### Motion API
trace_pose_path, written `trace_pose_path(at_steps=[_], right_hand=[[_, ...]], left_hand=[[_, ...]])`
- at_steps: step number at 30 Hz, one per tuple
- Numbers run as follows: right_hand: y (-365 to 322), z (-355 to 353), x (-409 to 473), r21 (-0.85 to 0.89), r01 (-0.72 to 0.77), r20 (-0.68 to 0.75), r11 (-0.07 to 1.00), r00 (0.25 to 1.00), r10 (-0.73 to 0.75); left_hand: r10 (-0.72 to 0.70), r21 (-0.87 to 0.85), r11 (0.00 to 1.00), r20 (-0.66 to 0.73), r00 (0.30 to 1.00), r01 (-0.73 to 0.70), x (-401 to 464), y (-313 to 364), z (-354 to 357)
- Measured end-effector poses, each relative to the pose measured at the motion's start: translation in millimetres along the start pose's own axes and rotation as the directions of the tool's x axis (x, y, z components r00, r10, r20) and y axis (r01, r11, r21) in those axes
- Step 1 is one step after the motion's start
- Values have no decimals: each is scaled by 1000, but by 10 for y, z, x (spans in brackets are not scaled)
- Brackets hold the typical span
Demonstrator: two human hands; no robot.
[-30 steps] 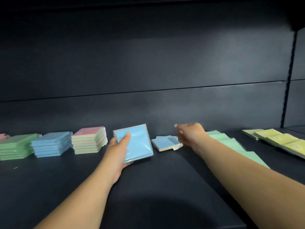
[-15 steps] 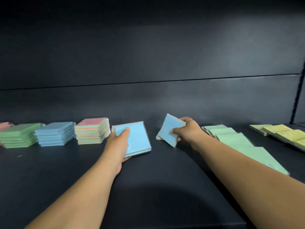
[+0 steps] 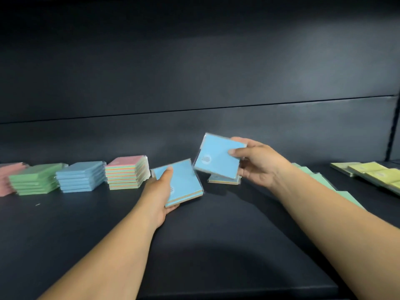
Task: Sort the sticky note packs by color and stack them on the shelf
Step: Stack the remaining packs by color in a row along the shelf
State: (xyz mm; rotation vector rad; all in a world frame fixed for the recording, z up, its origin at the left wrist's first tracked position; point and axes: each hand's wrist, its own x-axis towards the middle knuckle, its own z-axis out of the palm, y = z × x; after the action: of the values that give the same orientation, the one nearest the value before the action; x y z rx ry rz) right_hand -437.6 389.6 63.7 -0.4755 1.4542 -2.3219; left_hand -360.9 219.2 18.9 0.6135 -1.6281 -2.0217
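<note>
At the far left of the dark shelf (image 3: 216, 245) a pink stack (image 3: 8, 180) is partly cut off by the frame edge; just beside it a green stack (image 3: 34, 180) is set, then a blue stack (image 3: 81, 177), then a multicolour stack topped in pink (image 3: 127, 172); these four are lined up close together along the back. A blue-topped pack (image 3: 184, 182) is gripped by the left hand (image 3: 160, 191), thumb laid on top and fingers curled beneath; it is held tilted just above the shelf. A second blue pack (image 3: 218, 156) is pinched by the right hand (image 3: 257, 163), raised and tilted, its lower corner near the first pack. Another pack (image 3: 225, 180) is seen lying on the shelf under the raised one. Light green packs (image 3: 313, 176) are spread behind the right forearm; yellow-green packs (image 3: 372, 172) are laid at the far right.
</note>
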Motion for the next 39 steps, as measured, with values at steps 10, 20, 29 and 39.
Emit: trace_pose_path(at_steps=[10,20,29,39], right_hand=[[201,121,34,-9,-30,32,1000,999,30],[138,123,-11,-3,132,-77,991,988,-132],[185,330,-38,-143,453,-126,880,873,-471],[268,120,87,-356,121,-184,927,963,-196]], left_hand=[[37,115,990,305,952,-75,-99,-41,72],[45,119,985,514,857,-123,-127,-60,67],[14,13,1000,499,866,-24,-146,-73,152],[225,133,946,385,895,-296,-123,-90,120]])
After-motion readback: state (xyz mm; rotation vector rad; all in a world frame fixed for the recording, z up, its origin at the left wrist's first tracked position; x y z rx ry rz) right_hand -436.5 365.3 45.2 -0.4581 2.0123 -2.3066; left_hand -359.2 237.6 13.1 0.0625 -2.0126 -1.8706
